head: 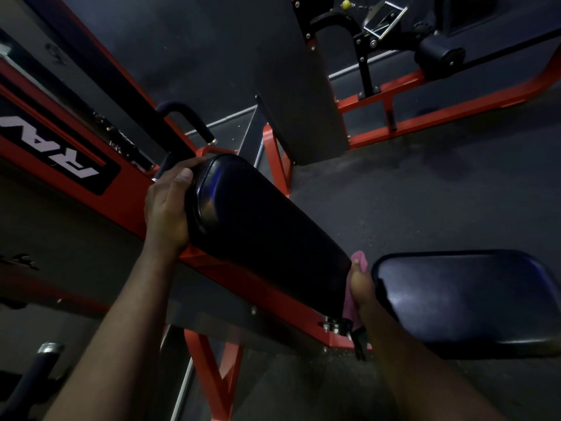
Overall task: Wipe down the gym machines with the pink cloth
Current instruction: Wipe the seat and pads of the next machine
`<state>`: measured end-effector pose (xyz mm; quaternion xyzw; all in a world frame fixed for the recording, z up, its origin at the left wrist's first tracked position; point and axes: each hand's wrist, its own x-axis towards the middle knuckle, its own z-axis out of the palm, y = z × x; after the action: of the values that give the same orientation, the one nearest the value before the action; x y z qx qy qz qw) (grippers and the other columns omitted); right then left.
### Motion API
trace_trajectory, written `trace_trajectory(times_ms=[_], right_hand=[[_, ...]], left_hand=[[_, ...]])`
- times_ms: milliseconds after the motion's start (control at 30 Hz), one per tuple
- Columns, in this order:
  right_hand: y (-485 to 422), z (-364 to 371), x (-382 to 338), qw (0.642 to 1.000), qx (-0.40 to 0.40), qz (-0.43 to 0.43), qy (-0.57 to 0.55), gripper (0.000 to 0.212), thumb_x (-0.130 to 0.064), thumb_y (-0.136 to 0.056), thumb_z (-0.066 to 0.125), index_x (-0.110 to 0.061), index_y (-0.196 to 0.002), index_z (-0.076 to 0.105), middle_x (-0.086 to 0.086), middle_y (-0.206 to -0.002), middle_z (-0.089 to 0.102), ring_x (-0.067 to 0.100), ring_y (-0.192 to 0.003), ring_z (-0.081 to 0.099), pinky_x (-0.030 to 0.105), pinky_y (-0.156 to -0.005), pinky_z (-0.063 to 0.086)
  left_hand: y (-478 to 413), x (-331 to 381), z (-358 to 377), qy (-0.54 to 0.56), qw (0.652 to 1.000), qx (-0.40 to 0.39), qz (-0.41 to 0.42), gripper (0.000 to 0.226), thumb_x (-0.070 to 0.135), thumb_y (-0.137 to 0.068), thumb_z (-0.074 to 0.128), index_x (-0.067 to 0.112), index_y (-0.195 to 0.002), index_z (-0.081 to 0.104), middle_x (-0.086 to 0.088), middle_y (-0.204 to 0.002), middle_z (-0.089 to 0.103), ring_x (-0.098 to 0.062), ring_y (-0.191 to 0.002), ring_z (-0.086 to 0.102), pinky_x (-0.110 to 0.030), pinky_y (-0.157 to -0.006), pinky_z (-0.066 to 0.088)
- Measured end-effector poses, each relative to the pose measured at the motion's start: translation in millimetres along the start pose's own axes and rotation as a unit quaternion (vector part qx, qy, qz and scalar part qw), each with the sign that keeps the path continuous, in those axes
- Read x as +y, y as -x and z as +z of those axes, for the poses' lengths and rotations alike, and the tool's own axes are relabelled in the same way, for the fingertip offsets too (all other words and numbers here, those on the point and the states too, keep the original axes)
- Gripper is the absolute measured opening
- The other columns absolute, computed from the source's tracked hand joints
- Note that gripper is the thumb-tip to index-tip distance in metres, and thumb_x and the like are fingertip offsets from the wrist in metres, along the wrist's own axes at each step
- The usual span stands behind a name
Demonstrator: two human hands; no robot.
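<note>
A long black padded backrest [258,226] lies tilted across the middle of a red-framed gym machine [127,202]. My left hand [167,208] grips the pad's top end, fingers curled over its rim. My right hand [361,287] is wedged in the gap between the backrest's lower end and the black seat pad [461,302]. It holds the pink cloth [359,259] against the backrest's lower edge. Only bits of the cloth show above and below the hand, and most of that hand is hidden in the gap.
A black curved handle [188,117] rises behind the backrest. A grey weight-stack column [300,86] stands at the upper middle. Another red-and-black machine [425,56] sits at the upper right. Dark rubber floor [425,183] lies to the right. A metal bar end [50,349] pokes in at lower left.
</note>
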<state>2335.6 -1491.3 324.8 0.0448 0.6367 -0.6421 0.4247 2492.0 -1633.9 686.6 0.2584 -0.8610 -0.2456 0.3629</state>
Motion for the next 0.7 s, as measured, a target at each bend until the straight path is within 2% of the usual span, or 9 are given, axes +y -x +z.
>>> trace_trajectory(times_ms=[167,233,267,400,467,533,600,633,700], right_hand=[[24,-2,37,0.998,0.008,-0.023,-0.052,0.057,-0.052,-0.106,0.039,-0.023,-0.156,0.040,0.000,-0.158,0.042,0.023,-0.145,0.040,0.044,-0.124,0.028],[20,-2,41,0.999,0.001,-0.007,-0.054,0.065,-0.064,-0.101,0.041,-0.029,-0.156,0.038,-0.013,-0.158,0.037,0.016,-0.148,0.034,0.042,-0.125,0.024],[15,-2,35,0.999,-0.002,0.003,-0.050,0.067,-0.067,-0.101,0.039,-0.030,-0.156,0.038,-0.012,-0.159,0.037,0.017,-0.148,0.034,0.040,-0.125,0.023],[-1,1,-6,0.999,-0.022,-0.018,-0.046,0.050,-0.036,-0.112,0.034,-0.018,-0.158,0.034,0.001,-0.159,0.040,0.022,-0.148,0.035,0.024,-0.113,0.022],[3,0,-5,0.998,-0.025,-0.025,-0.051,0.049,-0.042,-0.110,0.038,-0.024,-0.156,0.039,0.000,-0.158,0.043,0.022,-0.146,0.040,0.032,-0.120,0.025],[3,-2,20,0.999,-0.015,-0.028,-0.030,0.060,-0.066,-0.099,0.039,-0.033,-0.149,0.047,0.004,-0.149,0.054,0.027,-0.137,0.050,0.050,-0.120,0.034],[-6,-8,50,0.999,-0.027,-0.018,-0.021,0.081,-0.090,-0.081,0.037,-0.040,-0.144,0.047,0.005,-0.142,0.058,0.030,-0.131,0.055,0.057,-0.115,0.039],[-10,-9,52,0.999,-0.027,-0.002,-0.025,0.085,-0.093,-0.078,0.037,-0.040,-0.143,0.048,0.005,-0.142,0.058,0.030,-0.131,0.055,0.057,-0.114,0.039],[-14,-9,28,0.999,-0.030,0.017,-0.023,0.068,-0.076,-0.091,0.042,-0.034,-0.144,0.051,0.003,-0.143,0.059,0.029,-0.132,0.054,0.052,-0.116,0.038]], left_hand=[[0,1,0,0.021,1.000,0.002,-0.006,0.039,0.038,-0.099,0.037,0.035,-0.116,0.072,0.004,-0.118,0.072,-0.019,-0.114,0.066,-0.055,-0.100,0.047],[0,1,0,0.028,1.000,0.001,-0.005,0.038,0.038,-0.099,0.037,0.037,-0.114,0.072,0.003,-0.118,0.073,-0.021,-0.114,0.066,-0.055,-0.101,0.047],[0,1,1,0.029,1.000,0.000,-0.005,0.038,0.038,-0.099,0.037,0.037,-0.114,0.072,0.002,-0.118,0.073,-0.021,-0.114,0.066,-0.055,-0.101,0.047],[1,3,1,0.024,1.000,-0.004,0.003,0.038,0.037,-0.100,0.036,0.033,-0.116,0.071,0.000,-0.119,0.072,-0.021,-0.115,0.066,-0.053,-0.101,0.047],[2,3,2,0.020,1.000,-0.006,0.007,0.041,0.035,-0.102,0.035,0.028,-0.119,0.071,0.000,-0.118,0.072,-0.019,-0.114,0.066,-0.048,-0.099,0.048],[2,1,1,0.013,1.000,-0.008,0.004,0.043,0.033,-0.102,0.033,0.023,-0.121,0.071,-0.001,-0.117,0.073,-0.020,-0.112,0.066,-0.046,-0.097,0.049],[1,0,0,0.035,0.999,-0.007,-0.006,0.040,0.035,-0.101,0.036,0.033,-0.117,0.073,-0.001,-0.117,0.073,-0.024,-0.113,0.066,-0.055,-0.099,0.047],[0,-1,1,0.046,0.999,-0.008,-0.011,0.039,0.036,-0.101,0.037,0.038,-0.115,0.073,0.000,-0.118,0.073,-0.026,-0.114,0.066,-0.059,-0.100,0.046],[1,-2,1,0.042,0.999,-0.005,-0.009,0.038,0.038,-0.100,0.037,0.039,-0.114,0.073,0.000,-0.118,0.073,-0.027,-0.114,0.066,-0.061,-0.099,0.045]])
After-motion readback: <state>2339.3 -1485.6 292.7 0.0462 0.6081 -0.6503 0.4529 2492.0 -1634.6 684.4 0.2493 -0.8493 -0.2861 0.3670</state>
